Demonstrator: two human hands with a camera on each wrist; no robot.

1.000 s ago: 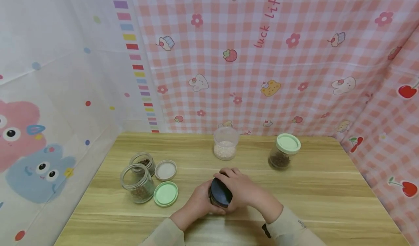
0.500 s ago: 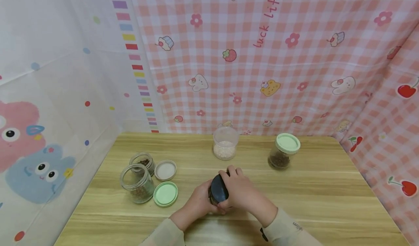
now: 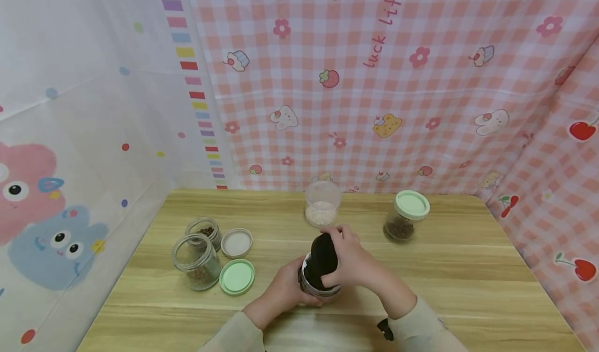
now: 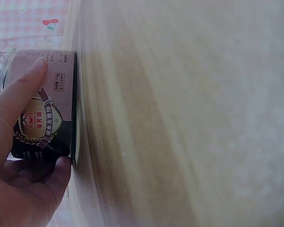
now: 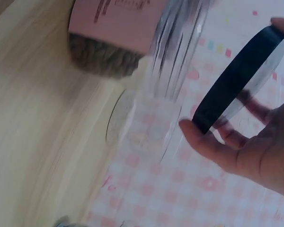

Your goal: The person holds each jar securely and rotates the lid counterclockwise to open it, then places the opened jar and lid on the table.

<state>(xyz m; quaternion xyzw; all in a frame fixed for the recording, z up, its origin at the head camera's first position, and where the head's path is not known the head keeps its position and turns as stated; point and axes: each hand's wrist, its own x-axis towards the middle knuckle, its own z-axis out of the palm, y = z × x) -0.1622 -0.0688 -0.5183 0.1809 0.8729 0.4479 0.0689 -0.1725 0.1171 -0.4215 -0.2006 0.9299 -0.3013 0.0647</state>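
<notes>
My left hand [image 3: 283, 287] grips a clear jar [image 4: 42, 104] from its left side, thumb along the pink and black label. The jar stands upright on the table, its mouth uncovered. Dark pieces show through its wall [image 5: 104, 56] in the right wrist view; what they are I cannot tell. Above the mouth, my right hand [image 3: 353, 261] holds a black screw lid [image 3: 324, 256] by its edge, tilted steeply. In the right wrist view the lid [image 5: 239, 78] is apart from the jar, pinched between thumb and fingers.
Left on the wooden table [image 3: 444, 289] are two uncovered glass jars, a nearer one [image 3: 202, 276] and a farther one [image 3: 215, 237], beside a white lid [image 3: 236, 243] and a green lid [image 3: 237, 277]. Behind stand a clear tub [image 3: 322, 217] of pale grains and a green-lidded jar [image 3: 399, 230].
The black lid has come off the jar. My right hand has lifted it up and tipped it toward the right, while my left hand keeps its hold on the jar.
</notes>
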